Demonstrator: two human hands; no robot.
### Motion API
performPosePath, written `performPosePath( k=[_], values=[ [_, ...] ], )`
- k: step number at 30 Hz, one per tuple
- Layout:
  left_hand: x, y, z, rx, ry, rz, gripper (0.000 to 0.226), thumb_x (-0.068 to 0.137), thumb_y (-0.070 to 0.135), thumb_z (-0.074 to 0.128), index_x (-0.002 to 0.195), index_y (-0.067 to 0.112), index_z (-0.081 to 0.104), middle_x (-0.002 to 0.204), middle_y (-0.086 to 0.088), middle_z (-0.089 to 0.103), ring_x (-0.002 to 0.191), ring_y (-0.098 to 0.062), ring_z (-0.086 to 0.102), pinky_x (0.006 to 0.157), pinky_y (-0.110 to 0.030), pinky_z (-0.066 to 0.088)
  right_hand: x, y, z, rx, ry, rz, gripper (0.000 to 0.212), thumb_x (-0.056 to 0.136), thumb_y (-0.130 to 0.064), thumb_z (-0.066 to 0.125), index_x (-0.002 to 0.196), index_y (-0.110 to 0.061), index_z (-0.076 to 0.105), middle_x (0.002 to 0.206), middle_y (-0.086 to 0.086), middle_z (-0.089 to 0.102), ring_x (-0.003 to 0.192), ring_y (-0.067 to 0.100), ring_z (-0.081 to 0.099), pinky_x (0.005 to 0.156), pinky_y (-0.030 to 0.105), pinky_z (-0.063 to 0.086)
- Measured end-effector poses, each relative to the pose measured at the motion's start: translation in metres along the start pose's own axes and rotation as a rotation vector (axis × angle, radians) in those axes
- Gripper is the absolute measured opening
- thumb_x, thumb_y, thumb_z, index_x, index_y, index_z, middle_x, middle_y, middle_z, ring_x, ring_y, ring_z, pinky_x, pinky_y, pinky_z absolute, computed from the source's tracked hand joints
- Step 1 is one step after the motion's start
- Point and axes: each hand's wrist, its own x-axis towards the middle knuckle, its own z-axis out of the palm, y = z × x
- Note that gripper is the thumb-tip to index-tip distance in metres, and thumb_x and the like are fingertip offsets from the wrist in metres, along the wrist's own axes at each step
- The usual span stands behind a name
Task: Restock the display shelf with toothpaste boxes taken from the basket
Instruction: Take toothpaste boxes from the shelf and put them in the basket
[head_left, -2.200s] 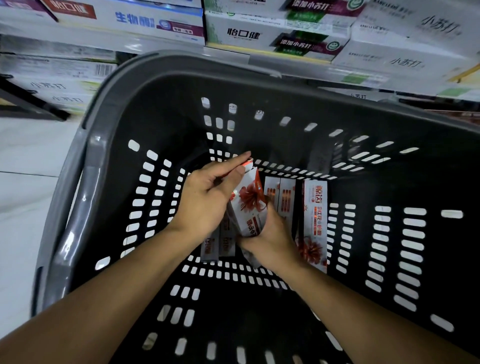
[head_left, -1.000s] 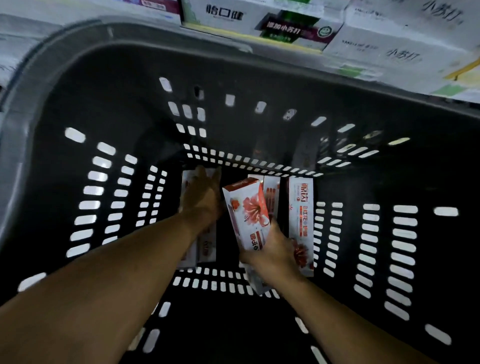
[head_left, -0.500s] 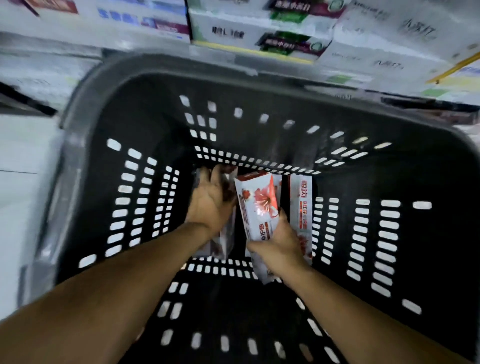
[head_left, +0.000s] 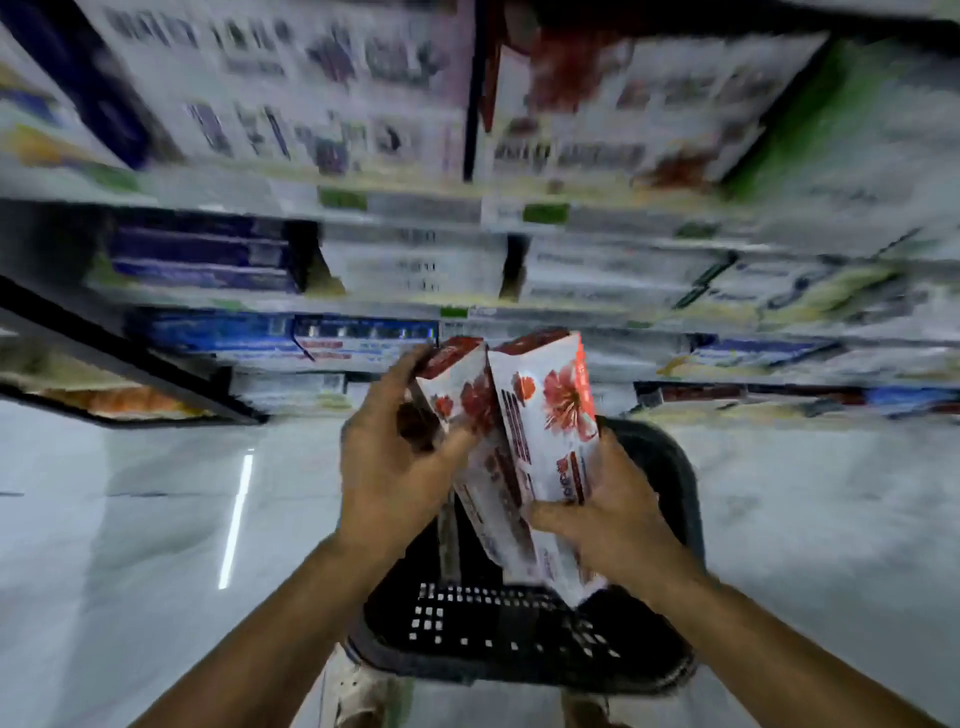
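Two white toothpaste boxes with red flower prints stand nearly upright above the dark basket (head_left: 524, 639). My left hand (head_left: 395, 457) grips the left toothpaste box (head_left: 460, 395) by its upper part. My right hand (head_left: 608, 514) holds the right toothpaste box (head_left: 550, 415) around its lower half. The two boxes touch along their sides. The display shelf (head_left: 467, 218) rises ahead, blurred, stacked with toothpaste boxes on several levels.
The basket sits on a pale glossy tiled floor (head_left: 130, 519), close in front of the shelves. A dark shelf frame (head_left: 130, 353) runs at the left. Blue boxes (head_left: 249, 332) fill the lower shelf rows. Shoes (head_left: 363, 691) show below the basket.
Both hands rose out of the basket, each with a box. The view swung up from the basket's inside to the shelves, and the basket now lies below my hands.
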Motion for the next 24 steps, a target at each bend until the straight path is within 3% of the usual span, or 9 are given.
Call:
performPosePath(
  k=[3, 7, 10, 12, 18, 21, 24],
  values=[
    [0.017, 0.096, -0.033, -0.019, -0.003, 0.120, 0.055, 0.076, 0.020, 0.078, 0.127, 0.032, 0.063, 0.111, 0.004, 0.072, 0.094, -0.013, 0.072, 0.079, -0.035, 0.058, -0.041, -0.087, -0.037, 0.093, 0.030, -0.147, 0.071, 0.061, -0.027, 0.092, 0.120, -0.037, 0.054, 0.107, -0.022, 0.071, 0.094, -0.004, 0.068, 0.073, 0.015, 0.054],
    [0.048, 0.228, -0.078, 0.053, 0.000, 0.328, 0.047, 0.078, 0.046, 0.070, 0.124, 0.050, 0.061, 0.075, 0.006, 0.059, 0.058, -0.003, 0.054, 0.058, -0.019, 0.044, -0.094, -0.203, -0.077, 0.181, 0.017, -0.316, 0.088, 0.056, -0.047, 0.094, 0.131, -0.046, 0.048, 0.121, -0.018, 0.068, 0.110, 0.005, 0.066, 0.088, 0.023, 0.055],
    [0.062, 0.318, -0.104, -0.009, -0.072, 0.423, 0.041, 0.084, 0.038, 0.075, 0.121, 0.049, 0.062, 0.097, 0.010, 0.071, 0.082, -0.009, 0.071, 0.068, -0.030, 0.059, -0.131, -0.267, -0.101, 0.236, 0.121, -0.369, 0.086, 0.050, -0.059, 0.091, 0.122, -0.031, 0.055, 0.111, -0.011, 0.073, 0.104, 0.010, 0.070, 0.082, 0.025, 0.056],
    [0.069, 0.365, -0.116, -0.076, -0.126, 0.462, 0.038, 0.085, 0.034, 0.077, 0.118, 0.047, 0.064, 0.098, 0.004, 0.073, 0.079, -0.019, 0.073, 0.067, -0.041, 0.061, -0.150, -0.303, -0.113, 0.243, 0.198, -0.418, 0.086, 0.050, -0.064, 0.089, 0.120, -0.025, 0.057, 0.110, -0.009, 0.074, 0.102, 0.010, 0.070, 0.079, 0.022, 0.056],
    [0.090, 0.453, -0.143, -0.184, -0.281, 0.475, 0.034, 0.085, 0.039, 0.069, 0.119, 0.042, 0.065, 0.080, -0.015, 0.073, 0.071, -0.038, 0.072, 0.057, -0.039, 0.062, -0.186, -0.382, -0.129, 0.276, 0.319, -0.597, 0.057, 0.061, -0.073, 0.076, 0.112, -0.058, 0.057, 0.111, -0.024, 0.070, 0.100, -0.008, 0.065, 0.073, 0.000, 0.045],
    [0.100, 0.483, -0.158, -0.200, -0.298, 0.502, 0.030, 0.086, 0.036, 0.069, 0.116, 0.037, 0.065, 0.084, -0.007, 0.077, 0.073, -0.028, 0.075, 0.058, -0.037, 0.062, -0.188, -0.407, -0.128, 0.276, 0.280, -0.639, 0.054, 0.063, -0.076, 0.072, 0.112, -0.060, 0.056, 0.114, -0.024, 0.069, 0.103, -0.007, 0.064, 0.075, 0.000, 0.045],
    [0.119, 0.509, -0.171, -0.194, -0.168, 0.503, 0.022, 0.085, 0.033, 0.072, 0.107, 0.033, 0.069, 0.086, 0.005, 0.077, 0.073, -0.017, 0.076, 0.055, -0.030, 0.061, -0.183, -0.432, -0.135, 0.251, 0.227, -0.696, 0.055, 0.062, -0.078, 0.072, 0.112, -0.061, 0.055, 0.115, -0.026, 0.068, 0.104, -0.007, 0.064, 0.076, 0.003, 0.048]
  ],
)
